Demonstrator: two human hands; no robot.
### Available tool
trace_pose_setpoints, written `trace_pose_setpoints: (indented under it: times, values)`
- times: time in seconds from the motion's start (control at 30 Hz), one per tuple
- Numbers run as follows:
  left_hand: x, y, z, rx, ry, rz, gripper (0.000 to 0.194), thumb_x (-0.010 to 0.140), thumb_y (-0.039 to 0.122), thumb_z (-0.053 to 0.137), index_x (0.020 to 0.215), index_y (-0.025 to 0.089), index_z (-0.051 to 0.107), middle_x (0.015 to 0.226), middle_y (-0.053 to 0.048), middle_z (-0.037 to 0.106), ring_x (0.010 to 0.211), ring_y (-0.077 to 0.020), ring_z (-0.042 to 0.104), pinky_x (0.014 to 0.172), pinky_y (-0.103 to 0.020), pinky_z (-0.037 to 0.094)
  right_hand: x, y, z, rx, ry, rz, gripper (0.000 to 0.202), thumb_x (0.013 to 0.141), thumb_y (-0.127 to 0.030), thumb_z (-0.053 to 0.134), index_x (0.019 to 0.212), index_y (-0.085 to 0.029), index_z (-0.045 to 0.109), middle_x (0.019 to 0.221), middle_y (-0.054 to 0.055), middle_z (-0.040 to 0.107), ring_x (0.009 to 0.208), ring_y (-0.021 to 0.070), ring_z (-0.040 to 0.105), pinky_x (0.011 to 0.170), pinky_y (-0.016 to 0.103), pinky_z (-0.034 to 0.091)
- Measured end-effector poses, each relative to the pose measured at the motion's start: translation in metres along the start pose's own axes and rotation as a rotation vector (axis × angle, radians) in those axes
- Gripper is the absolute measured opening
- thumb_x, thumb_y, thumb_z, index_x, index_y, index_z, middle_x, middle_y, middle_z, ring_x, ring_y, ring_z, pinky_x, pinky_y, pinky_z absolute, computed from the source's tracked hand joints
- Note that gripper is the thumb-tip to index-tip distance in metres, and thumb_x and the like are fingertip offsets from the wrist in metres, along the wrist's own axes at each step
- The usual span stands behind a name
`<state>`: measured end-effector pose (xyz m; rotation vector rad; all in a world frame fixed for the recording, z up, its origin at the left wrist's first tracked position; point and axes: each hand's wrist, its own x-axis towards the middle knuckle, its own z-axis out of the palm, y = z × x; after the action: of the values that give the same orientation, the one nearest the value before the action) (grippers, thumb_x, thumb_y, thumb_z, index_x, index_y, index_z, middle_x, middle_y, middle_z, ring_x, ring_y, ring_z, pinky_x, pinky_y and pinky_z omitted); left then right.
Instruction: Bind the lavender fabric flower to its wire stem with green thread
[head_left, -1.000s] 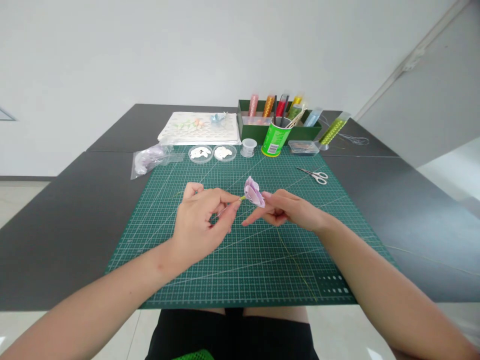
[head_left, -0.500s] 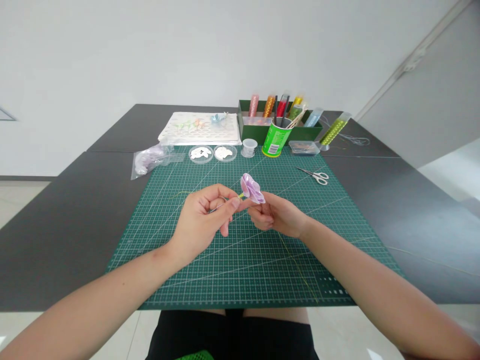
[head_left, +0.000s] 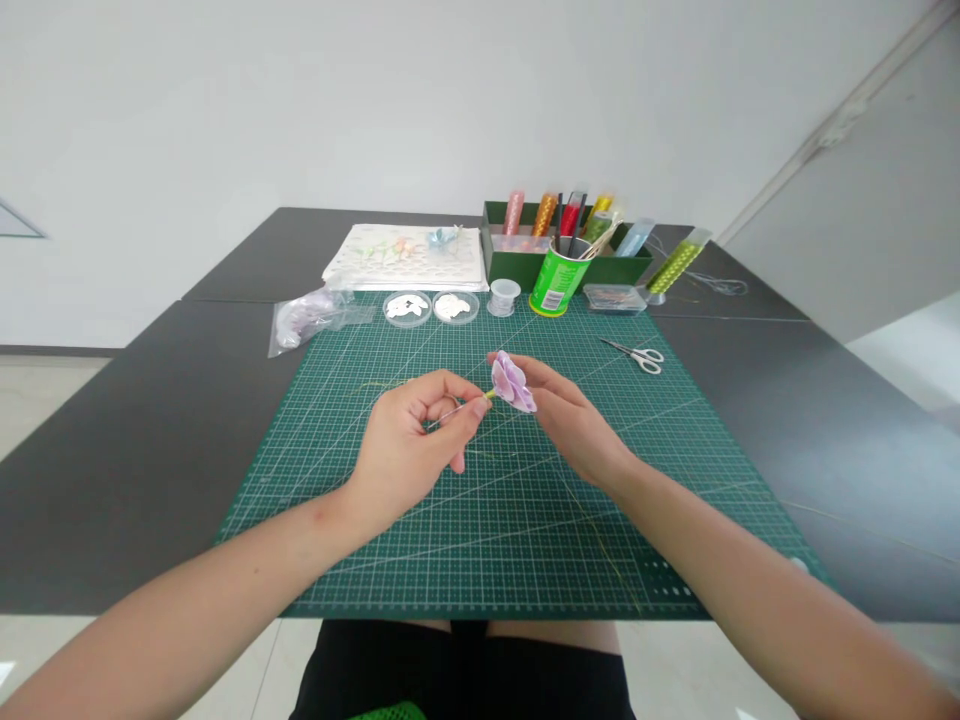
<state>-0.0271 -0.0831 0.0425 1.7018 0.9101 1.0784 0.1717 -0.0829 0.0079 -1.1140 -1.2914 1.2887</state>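
White wall (head_left: 375,110), dark table (head_left: 165,450), green mat (head_left: 420,570) — lilac flower (head_left: 513,383) above.

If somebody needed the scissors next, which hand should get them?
Probably the right hand. The scissors lie nearer to it, on the right side of the green mat, and it looks open behind the purple flower. The left hand is busy pinching the flower's stem.
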Motion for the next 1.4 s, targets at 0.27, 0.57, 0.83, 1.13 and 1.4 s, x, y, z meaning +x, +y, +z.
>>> trace_pose_setpoints:
  times: [0.27, 0.57, 0.83, 1.13, 1.4]
  values:
    - [0.004, -0.002, -0.004, 0.162, 0.109, 0.046, 0.015, 0.094, 0.024, 0.063, 0.08, 0.021, 0.068, 0.041, 0.011, 0.056, 0.038, -0.0087, 0.055, 0.06, -0.027, 0.049, -0.023, -0.012, 0.02, -0.076, -0.109, -0.181, 0.023, 0.098, -0.035, 0.061, 0.099, -0.022, 0.08, 0.054, -0.005, 0.055, 0.043, 0.0082, 0.037, 0.043, 0.023, 0.035]
    - [0.004, -0.004, -0.006, 0.321, 0.128, 0.127, 0.015, 0.097, 0.024, 0.061, 0.085, 0.022, 0.07, 0.044, 0.01, 0.061, 0.048, -0.0125, 0.061, 0.07, -0.032, 0.048, -0.031, -0.025, 0.005, -0.717, 0.016, -0.735, 0.022, 0.098, -0.022, 0.06, 0.105, -0.022, 0.081, 0.078, 0.005, 0.08, 0.057, 0.0148, 0.068, 0.051, 0.026, 0.051]
    - [0.007, -0.016, -0.005, 0.683, -0.024, 0.333, 0.018, 0.101, 0.023, 0.059, 0.083, 0.021, 0.064, 0.05, 0.011, 0.06, 0.047, -0.0099, 0.051, 0.079, -0.036, 0.036, -0.039, -0.05, -0.006, -0.584, -0.091, -0.761, 0.017, 0.095, -0.02, 0.068, 0.102, -0.024, 0.082, 0.057, 0.0, 0.066, 0.042, 0.0092, 0.048, 0.041, 0.025, 0.034]
    - [-0.008, -0.019, 0.005, 0.764, -0.257, 0.705, 0.018, 0.103, 0.016, 0.053, 0.09, 0.02, 0.064, 0.071, 0.006, 0.075, 0.068, -0.0112, 0.065, 0.083, -0.036, 0.034, -0.023, -0.048, -0.013, -0.43, 0.043, -0.339, 0.015, 0.089, -0.034, 0.075, 0.091, -0.025, 0.086, 0.074, 0.005, 0.08, 0.049, 0.0132, 0.057, 0.043, 0.026, 0.042]
    - [-0.009, -0.012, 0.002, 0.704, -0.186, 0.847, 0.01, 0.099, 0.011, 0.061, 0.091, 0.018, 0.063, 0.072, 0.006, 0.074, 0.067, -0.009, 0.066, 0.08, -0.035, 0.036, -0.008, -0.035, -0.019, -0.438, -0.028, -0.227, 0.019, 0.088, -0.037, 0.074, 0.094, -0.023, 0.086, 0.093, 0.007, 0.083, 0.078, 0.0216, 0.074, 0.064, 0.03, 0.057]
